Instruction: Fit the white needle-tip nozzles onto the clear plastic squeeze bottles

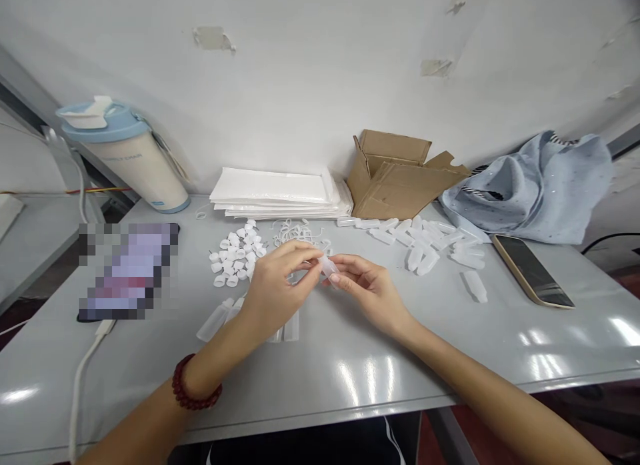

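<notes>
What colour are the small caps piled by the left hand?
The caps are white, best seen in the head view.

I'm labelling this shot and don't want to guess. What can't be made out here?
- Head view: the upper end of the held small bottle, covered by the left hand.
- Head view: the full count of bottles near the left forearm, partly hidden by that arm and hand.
- Head view: the left phone's screen, blurred by pixelation.
- Head view: the bottom inside the cardboard box, hidden by its front.
</notes>
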Demonstrator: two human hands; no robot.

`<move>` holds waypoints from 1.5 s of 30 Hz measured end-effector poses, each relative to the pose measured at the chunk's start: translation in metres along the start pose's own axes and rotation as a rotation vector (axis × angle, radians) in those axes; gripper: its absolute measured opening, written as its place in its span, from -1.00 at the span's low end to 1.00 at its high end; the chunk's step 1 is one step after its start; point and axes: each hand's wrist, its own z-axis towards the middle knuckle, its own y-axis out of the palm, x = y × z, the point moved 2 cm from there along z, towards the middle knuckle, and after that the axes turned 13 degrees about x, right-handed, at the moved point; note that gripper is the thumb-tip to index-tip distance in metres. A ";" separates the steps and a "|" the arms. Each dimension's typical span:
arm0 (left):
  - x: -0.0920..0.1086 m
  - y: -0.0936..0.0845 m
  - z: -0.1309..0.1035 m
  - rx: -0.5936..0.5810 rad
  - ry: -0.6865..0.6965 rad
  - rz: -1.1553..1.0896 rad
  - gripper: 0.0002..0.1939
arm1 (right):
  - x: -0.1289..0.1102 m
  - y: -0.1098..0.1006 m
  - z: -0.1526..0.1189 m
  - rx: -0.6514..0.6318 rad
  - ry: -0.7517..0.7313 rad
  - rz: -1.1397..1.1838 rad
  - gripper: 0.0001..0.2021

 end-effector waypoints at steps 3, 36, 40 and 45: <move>0.002 0.000 0.000 -0.005 0.072 0.076 -0.83 | 0.006 -0.001 -0.001 0.031 -0.085 -0.101 -0.64; 0.002 0.005 -0.009 0.014 0.432 0.223 -0.80 | -0.005 -0.001 0.001 -0.112 0.095 0.182 -0.73; 0.005 0.004 -0.008 -0.044 0.469 0.224 -0.82 | -0.002 -0.001 0.001 -0.123 0.155 0.241 -0.75; 0.007 0.004 -0.008 -0.189 0.599 0.284 -0.70 | -0.002 -0.001 0.002 -0.147 0.256 0.356 -0.74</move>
